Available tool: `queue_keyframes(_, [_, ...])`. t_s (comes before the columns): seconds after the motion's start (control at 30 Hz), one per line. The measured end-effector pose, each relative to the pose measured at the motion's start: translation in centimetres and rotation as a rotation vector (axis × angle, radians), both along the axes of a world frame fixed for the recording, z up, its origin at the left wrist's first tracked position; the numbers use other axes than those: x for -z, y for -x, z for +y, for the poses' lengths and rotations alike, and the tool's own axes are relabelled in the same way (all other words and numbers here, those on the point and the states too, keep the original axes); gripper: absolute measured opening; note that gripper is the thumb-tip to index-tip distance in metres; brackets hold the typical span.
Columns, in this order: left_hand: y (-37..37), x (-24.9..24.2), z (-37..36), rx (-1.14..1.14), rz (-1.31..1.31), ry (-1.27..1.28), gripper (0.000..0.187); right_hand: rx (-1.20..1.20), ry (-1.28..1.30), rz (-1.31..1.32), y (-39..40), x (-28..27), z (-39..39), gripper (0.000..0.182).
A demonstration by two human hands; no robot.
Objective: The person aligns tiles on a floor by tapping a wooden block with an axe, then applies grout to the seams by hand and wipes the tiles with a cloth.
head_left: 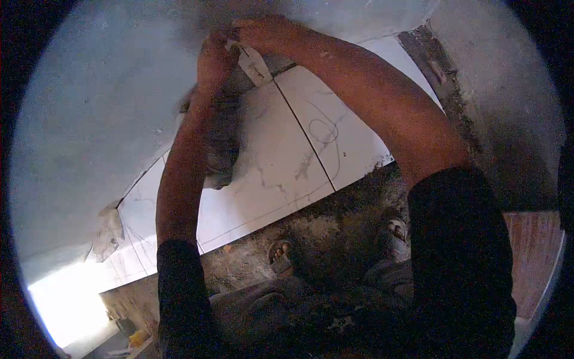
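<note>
Both of my hands are raised together against the pale wall (107, 107), at the top of the view. My left hand (216, 63) is closed, its fingers bent up at the wall. Fingertips of my right hand (263, 36) meet it from the right, also closed. What they pinch is dark and blurred, and I cannot tell its kind. A pale flat strip (255, 67) hangs just below the fingers, over the upper edge of the white marbled tiles (269, 155). Behind my left forearm hangs a dark grey cloth-like bundle (221, 146).
Another pale scrap (109, 232) sits at the tile edge on the left. My feet stand on a dirty, rough floor (329, 233) below the tiles. A bare grey wall (508, 90) rises on the right, above a reddish panel (532, 263). Bright light (69, 305) enters at lower left.
</note>
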State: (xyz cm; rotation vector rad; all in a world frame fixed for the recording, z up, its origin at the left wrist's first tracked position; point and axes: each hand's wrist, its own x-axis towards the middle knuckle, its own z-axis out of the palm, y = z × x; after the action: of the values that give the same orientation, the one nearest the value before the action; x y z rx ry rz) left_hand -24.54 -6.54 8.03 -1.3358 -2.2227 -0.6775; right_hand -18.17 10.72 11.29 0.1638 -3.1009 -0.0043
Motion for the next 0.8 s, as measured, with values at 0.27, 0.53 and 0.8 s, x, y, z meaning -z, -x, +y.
queue_keyframes(0.27, [-2.7,-1.9,-1.8,-0.094,-0.216,0.001,0.041,-0.380,0.475,0.356,-4.3,-0.3,-0.9,0.048])
queue_keyframes(0.53, [2.4,3.4,-1.6,0.293,-0.663,-0.407,0.033,-0.228,-0.105,0.459,-2.6,0.3,-0.8,0.038])
queue_keyframes(0.8, [0.3,-0.4,-0.4,-0.205,0.162,-0.010,0.034,-0.253,0.025,0.448,-2.7,0.1,-1.1,0.038])
